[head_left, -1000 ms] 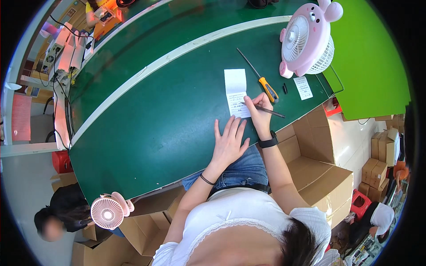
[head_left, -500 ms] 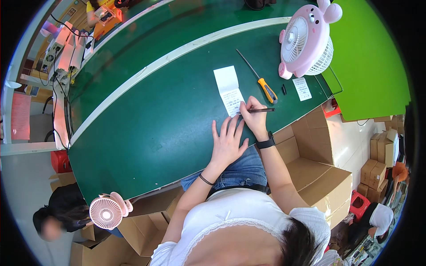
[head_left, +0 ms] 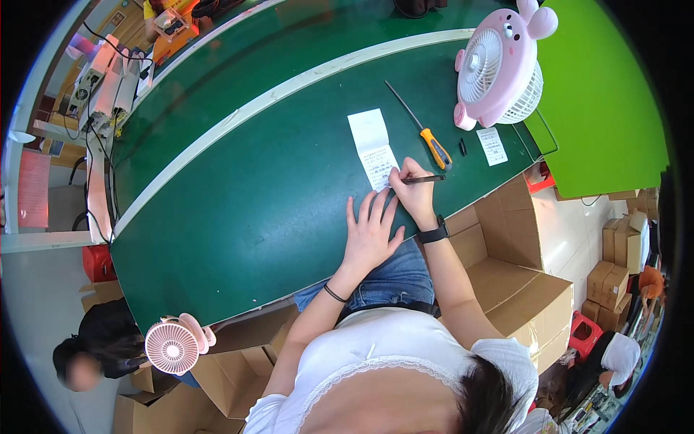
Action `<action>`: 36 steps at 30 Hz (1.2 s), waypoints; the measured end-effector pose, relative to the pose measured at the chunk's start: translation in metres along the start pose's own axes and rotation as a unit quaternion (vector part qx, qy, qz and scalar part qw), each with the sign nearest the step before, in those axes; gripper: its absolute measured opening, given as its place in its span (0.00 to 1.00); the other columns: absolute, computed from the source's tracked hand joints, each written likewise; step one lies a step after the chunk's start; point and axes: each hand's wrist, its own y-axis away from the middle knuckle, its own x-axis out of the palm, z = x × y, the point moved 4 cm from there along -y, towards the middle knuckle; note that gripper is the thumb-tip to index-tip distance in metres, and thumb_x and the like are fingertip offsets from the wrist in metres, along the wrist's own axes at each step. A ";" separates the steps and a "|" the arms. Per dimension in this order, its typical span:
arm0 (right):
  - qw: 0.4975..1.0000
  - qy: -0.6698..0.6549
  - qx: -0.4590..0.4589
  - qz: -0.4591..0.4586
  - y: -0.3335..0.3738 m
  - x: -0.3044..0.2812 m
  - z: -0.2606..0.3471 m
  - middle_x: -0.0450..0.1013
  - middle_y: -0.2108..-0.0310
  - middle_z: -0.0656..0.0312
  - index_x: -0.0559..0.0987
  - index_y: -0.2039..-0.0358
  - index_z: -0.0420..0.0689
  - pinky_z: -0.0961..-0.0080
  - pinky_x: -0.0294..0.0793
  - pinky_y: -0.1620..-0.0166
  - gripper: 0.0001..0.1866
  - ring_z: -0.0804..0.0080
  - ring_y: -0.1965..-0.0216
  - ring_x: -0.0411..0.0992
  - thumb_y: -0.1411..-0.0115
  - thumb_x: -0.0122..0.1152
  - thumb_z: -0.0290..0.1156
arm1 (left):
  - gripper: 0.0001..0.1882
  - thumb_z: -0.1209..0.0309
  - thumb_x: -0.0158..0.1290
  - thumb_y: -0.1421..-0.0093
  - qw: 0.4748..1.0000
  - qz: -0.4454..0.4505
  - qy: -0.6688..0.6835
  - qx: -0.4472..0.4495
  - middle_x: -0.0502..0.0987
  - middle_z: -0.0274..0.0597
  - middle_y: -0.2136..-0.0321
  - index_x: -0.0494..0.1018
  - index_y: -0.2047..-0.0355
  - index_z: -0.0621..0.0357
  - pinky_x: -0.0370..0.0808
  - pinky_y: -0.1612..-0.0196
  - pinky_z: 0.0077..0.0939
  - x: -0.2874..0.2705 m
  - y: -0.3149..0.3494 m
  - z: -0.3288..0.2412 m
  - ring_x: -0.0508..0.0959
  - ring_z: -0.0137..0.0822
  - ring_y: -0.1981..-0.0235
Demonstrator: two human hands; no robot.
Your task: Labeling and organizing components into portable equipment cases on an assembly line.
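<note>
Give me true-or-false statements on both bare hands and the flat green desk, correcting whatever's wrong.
The right hand holds a slim black pen. True.
A screwdriver with an orange-and-black handle lies between the folded white paper and a small black cap-like piece. True.
The left hand grips the screwdriver. False: it is open, at the paper's near edge.
A large pink plastic fan with animal ears stands at the desk's left end. False: it is at the right.

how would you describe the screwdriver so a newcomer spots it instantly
On the green table, find the big pink animal-shaped fan at the right. Between it and the creased white paper by the hands lies the screwdriver. Unlike the small black cap beside it, it has a long thin shaft and an orange-and-dark handle.
</note>
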 end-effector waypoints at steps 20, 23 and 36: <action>0.995 -0.084 0.032 -0.039 0.001 -0.006 -0.009 0.59 0.85 0.73 0.62 0.82 0.43 0.86 0.55 0.79 0.18 0.90 0.81 0.56 0.41 0.59 0.19 | 0.33 0.54 0.57 0.45 1.000 -0.006 -0.005 -0.028 0.62 0.46 0.39 0.66 0.40 0.52 0.50 0.36 0.68 -0.008 -0.001 -0.002 0.59 0.47 0.36; 0.994 -0.087 0.032 -0.061 0.001 -0.007 -0.008 0.62 0.87 0.69 0.62 0.83 0.42 0.83 0.57 0.80 0.18 0.88 0.82 0.58 0.42 0.60 0.21 | 0.33 0.54 0.56 0.45 0.998 -0.023 -0.006 -0.061 0.63 0.48 0.40 0.67 0.40 0.52 0.48 0.37 0.71 -0.009 0.000 0.000 0.58 0.48 0.35; 0.997 -0.067 0.027 -0.013 0.001 -0.001 -0.013 0.59 0.86 0.72 0.63 0.82 0.43 0.84 0.54 0.80 0.17 0.89 0.82 0.56 0.42 0.61 0.21 | 0.34 0.57 0.56 0.43 0.999 0.015 0.030 -0.019 0.61 0.44 0.37 0.64 0.38 0.52 0.47 0.33 0.62 -0.002 -0.003 0.001 0.57 0.43 0.33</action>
